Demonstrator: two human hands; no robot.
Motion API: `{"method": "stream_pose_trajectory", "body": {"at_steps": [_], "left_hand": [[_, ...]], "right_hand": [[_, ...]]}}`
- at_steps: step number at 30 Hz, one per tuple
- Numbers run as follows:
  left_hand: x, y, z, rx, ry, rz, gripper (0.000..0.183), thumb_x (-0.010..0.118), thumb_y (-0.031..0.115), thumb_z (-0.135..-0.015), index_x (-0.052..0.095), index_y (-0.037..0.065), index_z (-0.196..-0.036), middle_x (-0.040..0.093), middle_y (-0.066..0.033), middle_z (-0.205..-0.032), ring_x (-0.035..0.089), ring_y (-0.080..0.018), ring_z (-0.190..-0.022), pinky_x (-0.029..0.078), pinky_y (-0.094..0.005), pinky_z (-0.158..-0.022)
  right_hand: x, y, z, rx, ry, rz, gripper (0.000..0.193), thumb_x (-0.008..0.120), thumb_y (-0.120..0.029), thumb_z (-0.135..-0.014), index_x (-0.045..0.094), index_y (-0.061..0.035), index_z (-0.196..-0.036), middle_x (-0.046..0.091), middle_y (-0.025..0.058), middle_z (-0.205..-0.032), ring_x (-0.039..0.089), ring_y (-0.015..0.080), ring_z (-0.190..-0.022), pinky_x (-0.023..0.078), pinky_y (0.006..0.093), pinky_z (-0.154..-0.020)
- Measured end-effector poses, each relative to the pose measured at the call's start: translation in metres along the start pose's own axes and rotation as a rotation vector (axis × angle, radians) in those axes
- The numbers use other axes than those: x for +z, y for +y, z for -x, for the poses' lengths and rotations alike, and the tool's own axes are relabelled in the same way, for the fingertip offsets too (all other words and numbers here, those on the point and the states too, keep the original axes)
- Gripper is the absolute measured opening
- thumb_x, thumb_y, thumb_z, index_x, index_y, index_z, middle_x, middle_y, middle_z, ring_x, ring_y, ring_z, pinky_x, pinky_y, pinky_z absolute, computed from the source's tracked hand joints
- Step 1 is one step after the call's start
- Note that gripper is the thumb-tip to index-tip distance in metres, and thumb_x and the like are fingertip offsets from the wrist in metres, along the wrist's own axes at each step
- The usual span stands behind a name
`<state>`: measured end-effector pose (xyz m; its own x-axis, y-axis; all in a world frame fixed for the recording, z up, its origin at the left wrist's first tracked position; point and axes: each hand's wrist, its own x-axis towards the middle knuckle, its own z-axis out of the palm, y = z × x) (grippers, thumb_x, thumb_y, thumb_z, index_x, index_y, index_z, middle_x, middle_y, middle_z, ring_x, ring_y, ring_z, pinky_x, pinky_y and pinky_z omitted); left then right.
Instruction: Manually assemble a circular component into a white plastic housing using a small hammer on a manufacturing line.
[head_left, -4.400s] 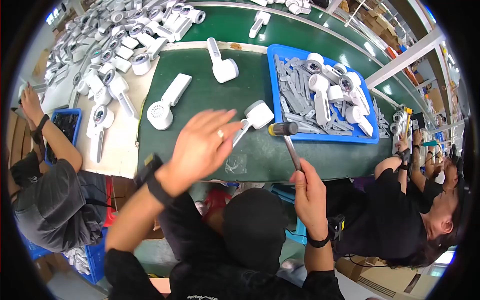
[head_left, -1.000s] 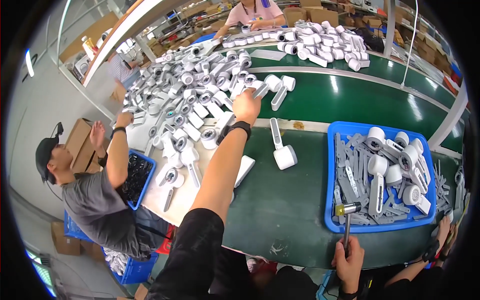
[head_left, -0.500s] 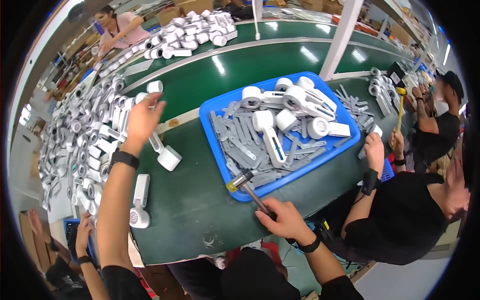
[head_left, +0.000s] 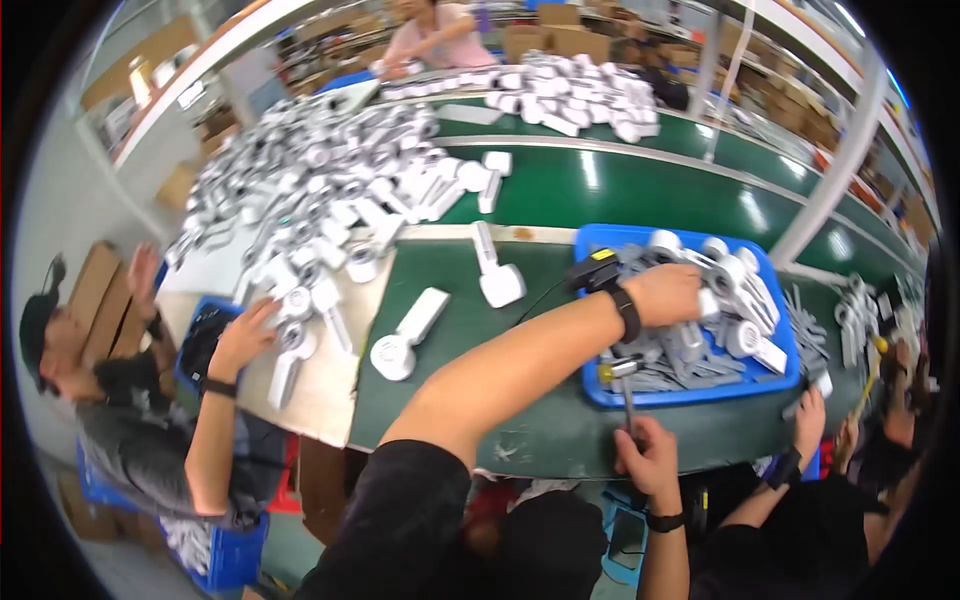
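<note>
My left hand (head_left: pixel 668 294) reaches across my body into a blue tray (head_left: pixel 592 385). Its fingers bend down beside a white casing (head_left: pixel 709 304), their tips partly hidden, so what they grip cannot be made out. In front of the tray, my right hand (head_left: pixel 652 456) is wrapped round the handle of a small hammer (head_left: pixel 622 371), head up at the tray's near rim. That head has a yellowish face. White casings with round heads and slotted handles lie over many grey strips (head_left: pixel 690 375) in the tray. Two more casings, one with a grille head (head_left: pixel 393 357), one farther back (head_left: pixel 500 284), rest on the green table.
A large heap of white casings (head_left: pixel 310 165) covers the left side. Beyond the green conveyor (head_left: pixel 620 180) are another pile (head_left: pixel 580 95) and a person in pink. Co-workers sit left and right; the left one's hand (head_left: pixel 245 335) touches casings. A white post (head_left: pixel 835 140) rises behind the tray.
The view has turned left. My left hand, earlier spread beside casings near the heap, has moved right into the tray. My right hand keeps hold of the hammer.
</note>
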<state>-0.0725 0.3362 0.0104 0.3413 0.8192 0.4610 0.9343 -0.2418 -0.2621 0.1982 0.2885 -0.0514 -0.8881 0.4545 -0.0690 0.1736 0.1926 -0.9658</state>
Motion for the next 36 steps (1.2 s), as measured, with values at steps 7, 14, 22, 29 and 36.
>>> {"method": "stream_pose_trajectory", "body": {"at_steps": [7, 14, 22, 29, 36], "left_hand": [[-0.164, -0.015, 0.087, -0.372, 0.126, 0.186, 0.035, 0.071, 0.034, -0.098, 0.072, 0.007, -0.119, 0.072, -0.0160, -0.098, 0.070, -0.0374, -0.100, 0.050, -0.0521, -0.101], [-0.205, 0.104, 0.184, -0.484, -0.139, 0.017, 0.047, 0.076, 0.033, -0.091, 0.068, 0.011, -0.132, 0.058, -0.0032, -0.085, 0.062, -0.0227, -0.080, 0.053, -0.0357, -0.074], [-0.166, 0.157, 0.232, -0.461, -0.289, 0.076, 0.049, 0.077, 0.031, -0.088, 0.069, 0.013, -0.133, 0.059, -0.0019, -0.087, 0.062, -0.0215, -0.081, 0.052, -0.0342, -0.079], [-0.173, 0.097, 0.191, -0.561, -0.046, 0.371, 0.044, 0.080, 0.029, -0.088, 0.072, 0.006, -0.125, 0.074, -0.0139, -0.111, 0.069, -0.0370, -0.109, 0.052, -0.0481, -0.101], [-0.063, -0.001, 0.089, -0.478, -0.217, 0.381, 0.026, 0.072, 0.015, -0.094, 0.075, 0.006, -0.118, 0.074, -0.0139, -0.119, 0.069, -0.0377, -0.110, 0.055, -0.0492, -0.097]], "right_hand": [[0.008, 0.005, -0.007, -0.040, -0.091, -0.201, 0.008, 0.069, -0.006, -0.101, 0.063, -0.0008, -0.102, 0.063, 0.0007, -0.067, 0.060, 0.0081, -0.052, 0.046, 0.0238, -0.048], [-0.006, -0.004, -0.002, 0.023, -0.040, -0.343, 0.008, 0.063, -0.010, -0.106, 0.061, -0.0021, -0.106, 0.060, 0.0003, -0.067, 0.059, 0.0106, -0.050, 0.045, 0.0244, -0.047], [0.009, 0.005, -0.005, -0.016, 0.019, -0.284, 0.010, 0.062, -0.010, -0.107, 0.058, -0.0009, -0.108, 0.062, 0.0029, -0.070, 0.059, 0.0113, -0.051, 0.046, 0.0259, -0.047], [0.021, 0.003, -0.005, -0.067, 0.325, -0.337, 0.013, 0.057, -0.014, -0.110, 0.052, -0.0014, -0.109, 0.061, 0.0052, -0.069, 0.059, 0.0121, -0.051, 0.048, 0.0267, -0.047], [0.028, -0.002, -0.010, -0.078, 0.455, -0.345, 0.014, 0.054, -0.015, -0.111, 0.050, -0.0013, -0.110, 0.060, 0.0066, -0.069, 0.059, 0.0133, -0.051, 0.049, 0.0274, -0.047]]}}
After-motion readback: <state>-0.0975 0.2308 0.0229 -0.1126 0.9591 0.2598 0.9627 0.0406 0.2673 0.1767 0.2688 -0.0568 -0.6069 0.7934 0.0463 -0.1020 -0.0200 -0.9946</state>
